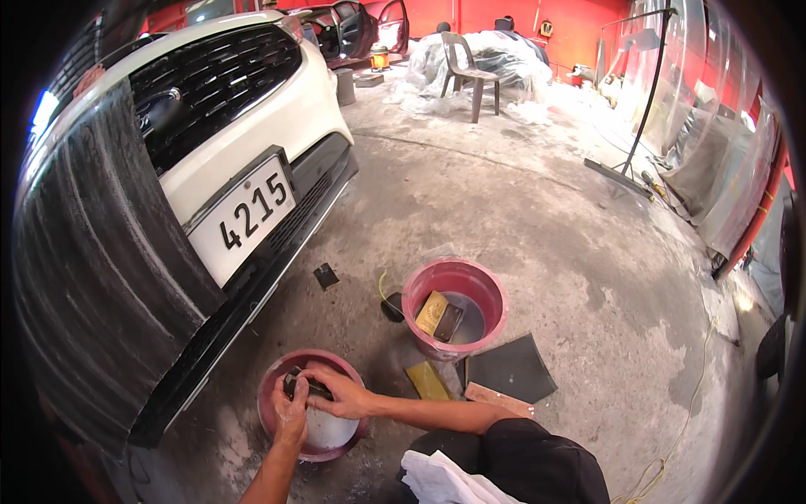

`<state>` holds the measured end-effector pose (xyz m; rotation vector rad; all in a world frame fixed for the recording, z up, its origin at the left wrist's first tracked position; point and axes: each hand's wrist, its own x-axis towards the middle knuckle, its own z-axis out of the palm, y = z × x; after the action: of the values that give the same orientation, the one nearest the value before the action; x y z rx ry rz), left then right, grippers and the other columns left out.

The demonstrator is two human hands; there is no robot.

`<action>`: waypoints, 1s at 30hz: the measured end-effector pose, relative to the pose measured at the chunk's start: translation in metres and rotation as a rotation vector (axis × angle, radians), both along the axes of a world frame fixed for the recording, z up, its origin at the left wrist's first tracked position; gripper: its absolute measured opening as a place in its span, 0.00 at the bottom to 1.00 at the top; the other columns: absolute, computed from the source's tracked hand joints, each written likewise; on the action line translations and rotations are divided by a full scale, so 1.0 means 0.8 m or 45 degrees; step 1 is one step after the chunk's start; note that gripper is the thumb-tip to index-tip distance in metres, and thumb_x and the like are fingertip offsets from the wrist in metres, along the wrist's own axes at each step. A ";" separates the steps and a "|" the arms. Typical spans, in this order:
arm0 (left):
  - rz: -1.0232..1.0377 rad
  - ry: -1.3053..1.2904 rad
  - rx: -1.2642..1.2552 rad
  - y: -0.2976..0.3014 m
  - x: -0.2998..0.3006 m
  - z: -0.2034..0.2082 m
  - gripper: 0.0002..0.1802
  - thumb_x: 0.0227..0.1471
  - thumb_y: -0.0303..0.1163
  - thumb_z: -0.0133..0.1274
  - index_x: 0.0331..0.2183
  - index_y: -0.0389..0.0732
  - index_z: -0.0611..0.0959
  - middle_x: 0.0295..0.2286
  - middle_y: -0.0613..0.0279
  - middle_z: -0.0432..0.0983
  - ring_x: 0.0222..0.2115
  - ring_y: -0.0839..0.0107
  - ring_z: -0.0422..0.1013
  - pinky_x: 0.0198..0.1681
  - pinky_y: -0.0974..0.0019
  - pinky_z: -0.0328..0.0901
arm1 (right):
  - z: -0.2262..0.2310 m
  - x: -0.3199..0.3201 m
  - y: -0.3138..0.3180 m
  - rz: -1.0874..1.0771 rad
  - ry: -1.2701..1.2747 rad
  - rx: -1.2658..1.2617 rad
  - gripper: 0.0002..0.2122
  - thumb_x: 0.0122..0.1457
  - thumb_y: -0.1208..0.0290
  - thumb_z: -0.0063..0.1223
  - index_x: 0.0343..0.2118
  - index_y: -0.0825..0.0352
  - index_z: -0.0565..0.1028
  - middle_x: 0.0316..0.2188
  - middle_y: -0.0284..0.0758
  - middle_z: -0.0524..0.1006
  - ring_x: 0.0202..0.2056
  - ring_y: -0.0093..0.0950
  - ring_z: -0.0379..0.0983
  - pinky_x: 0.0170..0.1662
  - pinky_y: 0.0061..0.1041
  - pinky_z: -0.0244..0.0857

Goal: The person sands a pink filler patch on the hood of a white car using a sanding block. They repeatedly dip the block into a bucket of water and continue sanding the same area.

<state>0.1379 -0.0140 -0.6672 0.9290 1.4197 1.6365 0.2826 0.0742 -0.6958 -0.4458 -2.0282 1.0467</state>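
Note:
Both my hands are over a pinkish-red bucket (358,433) holding cloudy, whitish water. My left hand (290,406) and my right hand (341,393) close together around a small dark piece (316,388) that looks like folded sandpaper; the fingers partly hide it. Just beyond, to the right, a second pinkish-red bucket (497,332) contains a yellow block (431,312) and a dark brown block (449,322) in shallow water. To the left stands a white car, its dark bumper (109,252) smeared with pale streaks.
Beside the second bucket lie a yellow pad (429,380), a black sheet (512,370) and a pinkish board (499,399). A small black piece (326,276) rests on the concrete floor. Farther off are a plastic chair (470,74), a metal stand (625,168) and hanging plastic sheeting (722,126).

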 end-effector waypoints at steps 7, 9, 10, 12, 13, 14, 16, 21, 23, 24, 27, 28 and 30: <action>-0.015 -0.089 -0.158 -0.001 -0.008 -0.011 0.24 0.64 0.40 0.63 0.55 0.37 0.76 0.44 0.63 0.76 0.46 0.74 0.72 0.54 0.67 0.66 | 0.004 0.009 0.009 0.321 -0.059 -0.391 0.24 0.64 0.61 0.65 0.58 0.67 0.74 0.51 0.41 0.80 0.55 0.34 0.77 0.59 0.33 0.68; -0.016 -0.115 -0.177 -0.007 -0.019 -0.020 0.26 0.64 0.39 0.62 0.57 0.37 0.75 0.45 0.64 0.75 0.48 0.74 0.70 0.56 0.66 0.64 | 0.002 0.006 0.007 0.308 -0.041 -0.329 0.24 0.63 0.60 0.66 0.57 0.67 0.74 0.48 0.39 0.82 0.52 0.31 0.78 0.56 0.32 0.69; -0.021 -0.142 -0.195 -0.008 -0.022 -0.024 0.26 0.64 0.39 0.62 0.57 0.37 0.75 0.46 0.64 0.75 0.49 0.74 0.70 0.57 0.66 0.63 | 0.002 0.009 0.005 0.301 -0.058 -0.315 0.24 0.62 0.59 0.67 0.56 0.67 0.74 0.47 0.39 0.82 0.51 0.31 0.78 0.55 0.32 0.69; -0.088 -0.161 -0.184 -0.008 -0.024 -0.027 0.23 0.66 0.38 0.60 0.56 0.38 0.77 0.46 0.66 0.76 0.49 0.76 0.71 0.57 0.67 0.63 | 0.006 0.014 0.005 0.290 -0.138 -0.347 0.23 0.62 0.59 0.67 0.55 0.67 0.74 0.46 0.39 0.82 0.49 0.31 0.79 0.53 0.33 0.70; -0.120 -0.174 -0.179 -0.009 -0.024 -0.028 0.21 0.66 0.38 0.59 0.55 0.38 0.78 0.46 0.67 0.76 0.50 0.77 0.71 0.56 0.68 0.63 | 0.017 0.018 0.007 0.288 -0.205 -0.396 0.23 0.62 0.59 0.67 0.54 0.67 0.75 0.46 0.39 0.82 0.48 0.31 0.79 0.52 0.33 0.70; -0.157 -0.238 -0.189 -0.008 -0.023 -0.032 0.21 0.67 0.38 0.59 0.56 0.39 0.78 0.46 0.68 0.77 0.50 0.77 0.71 0.56 0.68 0.63 | 0.022 0.022 0.008 0.286 -0.272 -0.445 0.22 0.62 0.59 0.67 0.53 0.67 0.75 0.45 0.40 0.82 0.47 0.31 0.79 0.51 0.34 0.70; -0.231 -0.357 -0.201 -0.004 -0.025 -0.038 0.22 0.67 0.39 0.59 0.57 0.39 0.78 0.47 0.68 0.77 0.50 0.76 0.71 0.56 0.69 0.63 | 0.012 0.022 0.012 0.277 -0.178 -0.346 0.21 0.62 0.59 0.66 0.51 0.67 0.75 0.44 0.40 0.82 0.46 0.32 0.79 0.50 0.34 0.71; -0.327 -0.098 -0.530 -0.017 -0.044 -0.009 0.25 0.69 0.47 0.55 0.58 0.42 0.78 0.48 0.69 0.77 0.50 0.78 0.71 0.53 0.69 0.64 | -0.014 -0.003 0.011 0.326 -0.161 -0.238 0.18 0.63 0.62 0.63 0.50 0.67 0.76 0.42 0.42 0.81 0.45 0.33 0.79 0.48 0.36 0.71; -0.461 0.518 -0.563 -0.018 -0.084 -0.061 0.28 0.68 0.50 0.53 0.60 0.42 0.78 0.51 0.63 0.77 0.52 0.71 0.71 0.54 0.64 0.66 | -0.041 -0.003 0.009 0.138 -0.252 -0.281 0.19 0.62 0.61 0.64 0.51 0.68 0.77 0.40 0.42 0.82 0.40 0.33 0.80 0.45 0.34 0.74; -0.463 0.725 -0.562 -0.019 -0.075 -0.053 0.30 0.67 0.52 0.54 0.60 0.41 0.78 0.52 0.57 0.76 0.54 0.65 0.71 0.56 0.60 0.66 | -0.056 -0.004 0.017 0.117 -0.235 -0.389 0.20 0.61 0.62 0.65 0.52 0.69 0.77 0.41 0.41 0.83 0.41 0.31 0.80 0.45 0.32 0.74; -0.341 1.079 -0.496 -0.015 -0.075 -0.024 0.37 0.63 0.59 0.56 0.58 0.37 0.79 0.57 0.39 0.74 0.60 0.46 0.69 0.63 0.49 0.64 | -0.058 0.005 0.040 -0.001 -0.188 -0.502 0.19 0.60 0.69 0.68 0.51 0.70 0.76 0.39 0.35 0.82 0.40 0.24 0.78 0.43 0.26 0.73; -0.383 1.106 -0.453 -0.006 -0.072 -0.032 0.36 0.64 0.57 0.55 0.58 0.37 0.79 0.56 0.37 0.74 0.60 0.43 0.69 0.62 0.48 0.64 | -0.058 0.015 0.051 0.013 -0.157 -0.556 0.15 0.61 0.70 0.67 0.47 0.70 0.76 0.36 0.32 0.82 0.36 0.23 0.77 0.40 0.25 0.71; -0.467 1.115 -0.577 -0.012 -0.100 -0.097 0.38 0.61 0.59 0.56 0.59 0.37 0.78 0.58 0.35 0.72 0.61 0.42 0.68 0.60 0.45 0.65 | -0.047 0.001 0.036 0.009 -0.223 -0.566 0.14 0.60 0.68 0.66 0.44 0.69 0.76 0.32 0.32 0.81 0.31 0.22 0.76 0.37 0.26 0.71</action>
<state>0.0576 -0.0238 -0.7447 1.5961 1.9110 0.5743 0.2831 0.1033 -0.7332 -0.7828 -1.9400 1.5146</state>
